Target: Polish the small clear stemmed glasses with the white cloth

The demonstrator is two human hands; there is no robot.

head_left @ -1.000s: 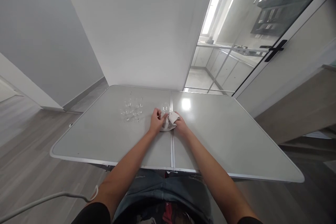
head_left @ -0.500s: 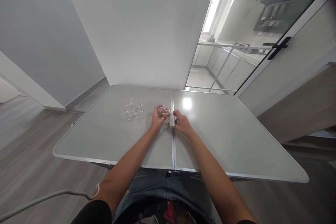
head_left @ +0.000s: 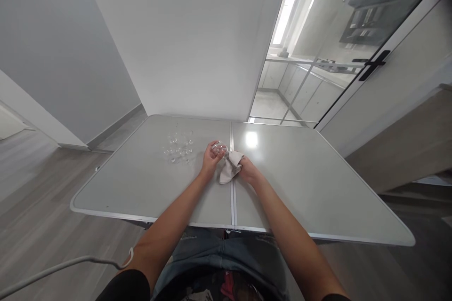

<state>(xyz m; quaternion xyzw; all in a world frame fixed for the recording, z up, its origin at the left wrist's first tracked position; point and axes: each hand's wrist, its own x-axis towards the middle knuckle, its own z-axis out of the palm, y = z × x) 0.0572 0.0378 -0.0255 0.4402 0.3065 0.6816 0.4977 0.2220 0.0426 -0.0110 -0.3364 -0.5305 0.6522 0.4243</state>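
Left grip [head_left: 211,157] closes around a small clear glass [head_left: 220,149], fingers curled about its bowl, holding it just above the table [head_left: 148,188] near the centre seam. My right grip [head_left: 247,169] is bunched shut on a pale cloth [head_left: 229,169], whose loose end hangs down to touch the table beside the seam. Glass and cloth meet between my two hands: the glass lies to the left of the cloth and slightly farther from me, and the upper fold of the cloth presses against the side of the glass that faces my right hand. I judge the glass to be tilted, its mouth turned toward the cloth, though its clear walls make the axis hard to read. My left hand is the nearer one to the glass; my right reaches it only through the cloth. A cluster of similar small glasses [head_left: 178,148] stands on the table to the left of my left hand, near but apart from it.
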